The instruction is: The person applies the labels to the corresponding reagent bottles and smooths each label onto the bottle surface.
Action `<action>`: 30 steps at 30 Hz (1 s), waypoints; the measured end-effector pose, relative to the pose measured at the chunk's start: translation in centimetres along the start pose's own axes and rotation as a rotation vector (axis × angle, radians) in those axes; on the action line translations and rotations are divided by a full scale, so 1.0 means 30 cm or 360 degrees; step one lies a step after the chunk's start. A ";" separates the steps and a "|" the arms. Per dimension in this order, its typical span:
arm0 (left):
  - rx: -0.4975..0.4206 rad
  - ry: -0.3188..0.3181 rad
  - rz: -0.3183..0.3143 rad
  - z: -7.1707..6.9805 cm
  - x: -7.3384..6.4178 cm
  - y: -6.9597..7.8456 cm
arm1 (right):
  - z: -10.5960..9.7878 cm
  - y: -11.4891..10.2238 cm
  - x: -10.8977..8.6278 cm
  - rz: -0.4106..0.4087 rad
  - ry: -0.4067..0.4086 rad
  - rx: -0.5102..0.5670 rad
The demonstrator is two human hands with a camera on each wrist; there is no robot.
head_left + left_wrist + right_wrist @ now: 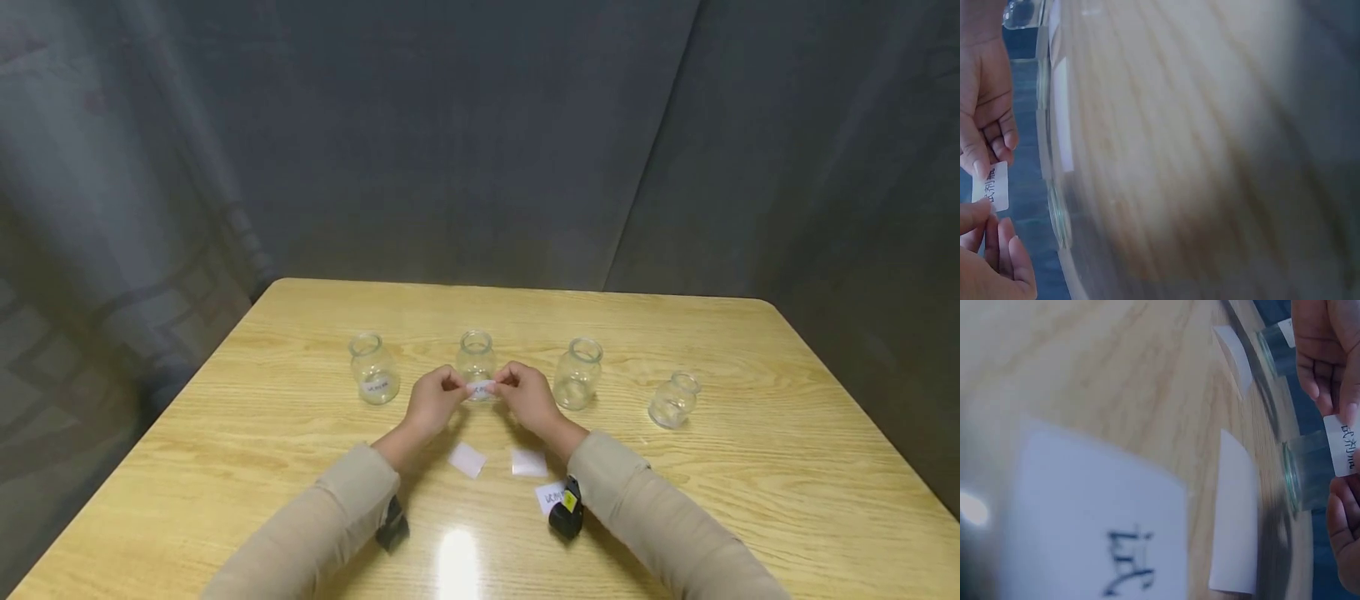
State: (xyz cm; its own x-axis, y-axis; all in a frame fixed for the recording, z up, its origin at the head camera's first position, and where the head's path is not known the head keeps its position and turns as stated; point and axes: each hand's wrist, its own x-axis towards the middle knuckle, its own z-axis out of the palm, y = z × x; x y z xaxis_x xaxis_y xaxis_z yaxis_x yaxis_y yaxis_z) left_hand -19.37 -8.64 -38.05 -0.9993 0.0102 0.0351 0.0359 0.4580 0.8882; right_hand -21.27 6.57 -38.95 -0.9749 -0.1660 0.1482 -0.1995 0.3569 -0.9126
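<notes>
Both hands are together over the table's middle, stretching a small white label [481, 389] with dark handwritten characters between them. My left hand [432, 402] pinches its left end between thumb and fingers, and my right hand [529, 402] pinches the right end. In the left wrist view the label [997, 187] shows its writing between the two thumbs. Directly behind it stands a clear glass jar [476, 360], upright, its lower part overlapped by the label and fingertips. To the left, another glass jar [367, 358] carries a similar label [377, 387] on its front.
Right of the hands stand an unlabelled glass jar [577, 375] and a smaller one [673, 402]. Nearer lie two blank white pieces [467, 460] and a written label [550, 497], partly covered by the right wrist's camera [567, 512]. Dark curtains [465, 142] hang behind the wooden table [262, 417].
</notes>
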 end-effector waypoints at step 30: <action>0.0149 0.0134 0.0064 -0.004 0.028 -0.005 | 0.025 -0.010 0.016 0.0006 0.0108 -0.0222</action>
State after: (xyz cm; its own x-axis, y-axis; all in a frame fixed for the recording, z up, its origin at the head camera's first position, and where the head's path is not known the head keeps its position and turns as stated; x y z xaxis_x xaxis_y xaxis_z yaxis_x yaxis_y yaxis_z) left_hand -20.22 -8.80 -38.10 -0.9928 -0.0428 0.1120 0.0713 0.5400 0.8387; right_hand -21.59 5.68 -38.90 -0.9792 -0.1033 0.1745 -0.2028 0.4826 -0.8520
